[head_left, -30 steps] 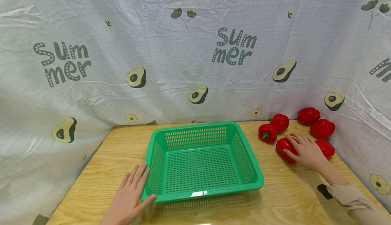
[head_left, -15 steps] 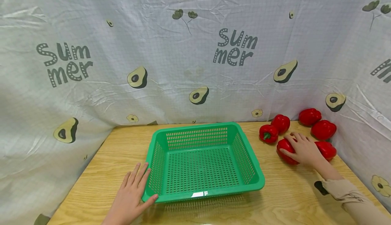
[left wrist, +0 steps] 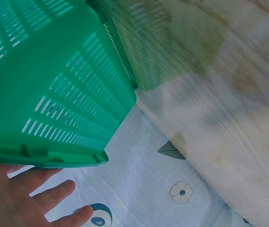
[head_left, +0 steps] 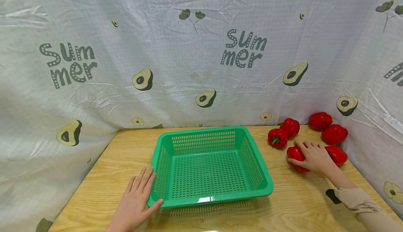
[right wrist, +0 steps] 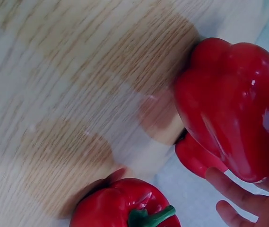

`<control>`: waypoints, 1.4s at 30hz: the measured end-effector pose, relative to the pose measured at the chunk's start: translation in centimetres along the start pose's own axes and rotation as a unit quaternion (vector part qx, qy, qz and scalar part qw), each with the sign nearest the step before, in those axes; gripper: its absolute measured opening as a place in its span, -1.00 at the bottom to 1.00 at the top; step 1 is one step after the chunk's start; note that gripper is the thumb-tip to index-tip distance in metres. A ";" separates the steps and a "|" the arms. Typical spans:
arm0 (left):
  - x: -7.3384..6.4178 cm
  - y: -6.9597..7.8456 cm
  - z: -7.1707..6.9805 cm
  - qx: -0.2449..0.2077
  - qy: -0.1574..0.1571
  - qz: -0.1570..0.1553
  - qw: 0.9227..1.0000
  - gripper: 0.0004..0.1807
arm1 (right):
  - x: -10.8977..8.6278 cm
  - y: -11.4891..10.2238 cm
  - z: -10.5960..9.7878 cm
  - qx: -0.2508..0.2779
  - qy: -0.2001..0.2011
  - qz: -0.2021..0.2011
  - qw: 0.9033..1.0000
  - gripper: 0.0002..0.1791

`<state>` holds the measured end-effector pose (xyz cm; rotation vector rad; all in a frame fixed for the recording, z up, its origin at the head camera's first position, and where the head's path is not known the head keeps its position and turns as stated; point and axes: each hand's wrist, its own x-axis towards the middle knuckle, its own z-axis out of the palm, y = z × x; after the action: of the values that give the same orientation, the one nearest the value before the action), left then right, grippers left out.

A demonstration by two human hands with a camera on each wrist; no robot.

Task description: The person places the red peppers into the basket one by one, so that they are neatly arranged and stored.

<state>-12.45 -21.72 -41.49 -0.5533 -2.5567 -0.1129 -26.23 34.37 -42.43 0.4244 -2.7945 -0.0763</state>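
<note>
A person's right hand (head_left: pixel 315 157) grips a glossy red bell pepper (head_left: pixel 294 153), long axis partly hidden, near the right edge of the wood-grain worktop (head_left: pixel 289 200), right of a slotted green plastic basket (head_left: pixel 234 195); the left hand (head_left: pixel 133 199), straight-fingered, touches its near-left corner.

You've got a wood-grain desk (head_left: pixel 119 155) spread across 6 o'clock in your head view, with a wrinkly pale cloth (head_left: pixel 176 102) hanging behind and beside it. It's got a gray "summer" print (head_left: pixel 241 57) at 1 o'clock, a flower sprig (head_left: pixel 185 14) at 12, an avocado print (head_left: pixel 70 133) near 9, and a yellow flower print (head_left: pixel 393 192) around 4.
</note>
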 end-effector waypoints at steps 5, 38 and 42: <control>0.0 0.0 0.0 0.001 0.001 0.000 1.000 -0.18 | -0.3 0.0 -0.2 -0.006 0.009 -0.003 1.000 -0.30; 0.0 -0.1 0.2 -0.001 0.003 -0.001 1.000 -0.19 | 0.8 -3.5 -3.6 0.028 0.161 -0.097 0.982 -0.33; 0.0 -0.1 0.2 0.000 0.002 -0.001 1.000 -0.19 | 1.2 -4.2 -4.4 0.038 0.162 -0.109 0.980 -0.36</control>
<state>-12.56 -21.80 -41.66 -0.5511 -2.5534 -0.1141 -24.70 29.96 -38.30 0.6950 -2.4290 0.0482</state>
